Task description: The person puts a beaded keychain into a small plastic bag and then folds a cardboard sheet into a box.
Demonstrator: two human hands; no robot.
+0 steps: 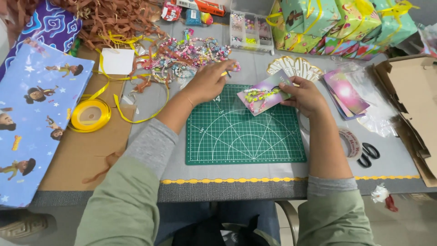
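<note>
One bracelet sat carded, many more waited.
I watched the right hand (304,94) pinch the card (266,94) while the left hand (210,82), fingers curled, reached the bracelet heap (182,57).

Green gridded mat (236,136), yellow ribbon (90,115), pink-purple card (266,93).

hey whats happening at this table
A person seated at a grey table works over a green cutting mat. Their right hand holds a colourful card with a beaded bracelet on it, just above the mat's top edge. Their left hand reaches to the edge of a pile of beaded bracelets. A stack of similar cards, a tape roll and scissors lie to the right, a yellow ribbon spool to the left, and wrapped gift boxes sit at the back.
</note>
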